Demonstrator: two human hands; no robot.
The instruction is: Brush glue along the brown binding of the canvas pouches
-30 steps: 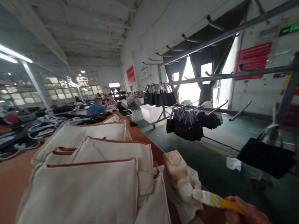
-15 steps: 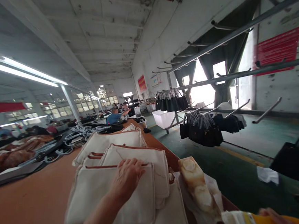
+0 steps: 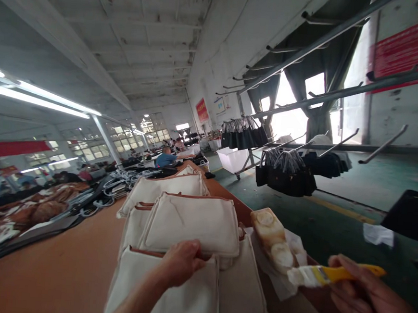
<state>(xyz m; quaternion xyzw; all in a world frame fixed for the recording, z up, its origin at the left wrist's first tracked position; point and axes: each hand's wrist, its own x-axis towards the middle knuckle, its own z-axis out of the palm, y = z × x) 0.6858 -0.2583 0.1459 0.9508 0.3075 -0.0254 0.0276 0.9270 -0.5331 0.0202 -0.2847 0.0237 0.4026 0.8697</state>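
My left hand is closed on the brown-trimmed top edge of the nearest cream fabric pouch. Just beyond its knuckles lies another cream pouch, with a loose thread across it; more are layered beneath and behind. On the right, my right hand grips a flat paintbrush by its yellow handle. The brush's pale, coated bristles point left, close beside a stained, glue-crusted container resting on white sheeting; whether they touch it I cannot tell.
The pouches lie on a long brown table. Along its left side are looped grey cords and brown pieces. A metal rack with black bags stands to the right. Farther off, a person in blue sits at the table.
My left hand has drawn the nearest pouch toward me, uncovering more of the one behind. My right hand has brought the brush left and up, nearer the container.
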